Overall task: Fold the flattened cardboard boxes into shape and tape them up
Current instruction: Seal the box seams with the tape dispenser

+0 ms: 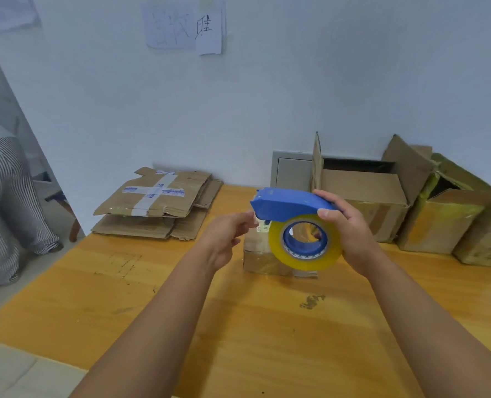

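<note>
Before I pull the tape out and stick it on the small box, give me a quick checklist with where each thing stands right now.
1. Tape dispenser held firmly: ok, right hand grips it.
2. Tape roll loaded: ok.
3. Left hand at the tape end: ok, fingers at the dispenser's front; whether it pinches the tape, cannot tell.
4. Small box on the table, below the dispenser: ok.
5. Small box flaps closed: cannot tell, top hidden.
</note>
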